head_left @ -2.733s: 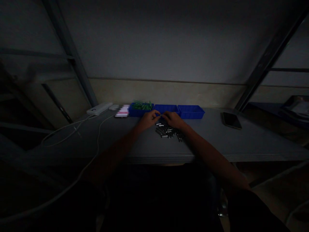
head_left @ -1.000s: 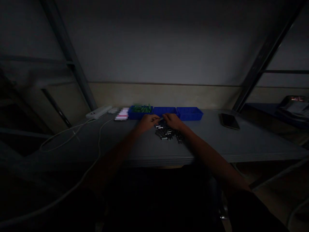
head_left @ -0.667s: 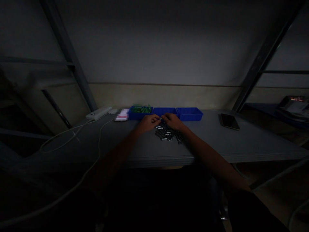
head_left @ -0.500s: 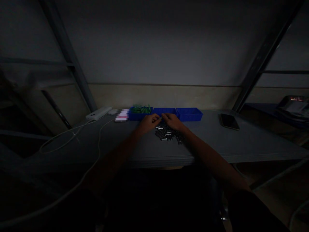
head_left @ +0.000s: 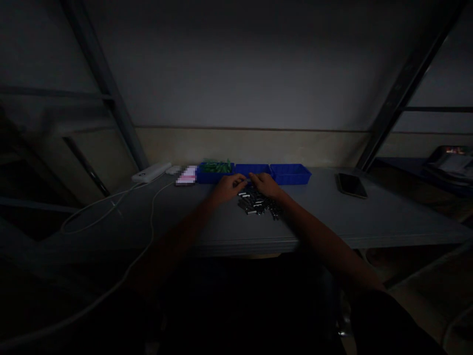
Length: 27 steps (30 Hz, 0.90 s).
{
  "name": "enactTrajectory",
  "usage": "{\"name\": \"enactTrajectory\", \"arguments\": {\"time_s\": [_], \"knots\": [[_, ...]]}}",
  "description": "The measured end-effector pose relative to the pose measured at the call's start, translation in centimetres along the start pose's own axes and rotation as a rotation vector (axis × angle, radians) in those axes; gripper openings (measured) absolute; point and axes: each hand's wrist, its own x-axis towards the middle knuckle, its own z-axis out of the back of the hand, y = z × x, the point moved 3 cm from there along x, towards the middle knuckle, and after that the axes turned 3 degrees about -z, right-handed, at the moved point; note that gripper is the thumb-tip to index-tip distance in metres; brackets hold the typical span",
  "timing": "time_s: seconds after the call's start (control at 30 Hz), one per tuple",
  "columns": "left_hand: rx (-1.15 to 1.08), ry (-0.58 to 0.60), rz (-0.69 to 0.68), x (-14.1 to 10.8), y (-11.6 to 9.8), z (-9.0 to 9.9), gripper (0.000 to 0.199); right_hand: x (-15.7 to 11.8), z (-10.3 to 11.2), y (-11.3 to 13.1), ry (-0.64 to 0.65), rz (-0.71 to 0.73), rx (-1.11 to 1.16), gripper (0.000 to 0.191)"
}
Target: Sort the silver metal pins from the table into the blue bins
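Observation:
My left hand (head_left: 229, 187) is closed in a pinch just in front of the blue bins. Close to its right, my right hand (head_left: 265, 184) is closed as well, its fingers pointing toward the left one. Whatever small thing sits in their fingertips is too dark to make out. Below the hands lies a pile of small shiny metal cylinders (head_left: 252, 202) on the grey table (head_left: 207, 227). The left blue bin (head_left: 207, 177) holds green pieces (head_left: 218, 166). The middle blue bin (head_left: 254, 169) is partly hidden behind my hands; the right blue bin (head_left: 291, 175) stands beside it.
A dark phone (head_left: 352, 185) lies at the right. To the left are a white power bank (head_left: 151, 173) with a white cable (head_left: 152, 217) and a blurred pink-and-white screen (head_left: 187, 176). Metal posts (head_left: 121, 123) rise at both sides before the wall.
My two hands have drawn slightly apart at the fingertips, with the right hand's fingers shifted a little. The pile and bins look the same.

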Motion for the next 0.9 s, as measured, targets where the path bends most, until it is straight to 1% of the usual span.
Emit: {"name": "enactTrajectory", "arguments": {"time_s": [0.17,0.3,0.37,0.47,0.57,0.63,0.7,0.8,0.9], "knots": [[-0.012,0.005,-0.033,0.0,0.0,-0.1,0.025,-0.3,0.3,-0.1,0.043,-0.011,0.085,0.062],[-0.003,0.013,-0.04,0.1,0.0,-0.1,0.024,-0.4,0.3,0.0,0.086,-0.028,0.141,0.063],[-0.004,0.013,-0.036,0.1,-0.2,0.0,0.024,-0.3,0.3,-0.1,0.087,-0.04,0.16,0.062],[-0.024,0.001,-0.023,0.1,-0.6,0.2,0.026,-0.2,0.5,0.0,0.015,-0.031,0.143,0.057],[-0.041,-0.019,-0.012,0.1,-0.8,0.3,0.027,-0.4,1.0,0.7,-0.1,0.049,0.087,0.047],[-0.037,-0.028,-0.01,0.1,-0.8,0.4,0.027,-0.6,1.2,1.2,-0.12,0.109,0.052,0.038],[-0.025,-0.031,-0.011,0.1,-0.8,0.5,0.027,-0.9,1.1,1.5,-0.083,0.143,0.042,0.032],[0.009,-0.025,-0.008,0.1,-0.6,0.6,0.031,-1.0,0.7,1.6,-0.004,0.151,0.068,0.029],[0.031,-0.024,0.007,0.2,-0.6,0.7,0.037,-0.8,0.5,1.4,0.005,0.148,0.09,0.027]]}}
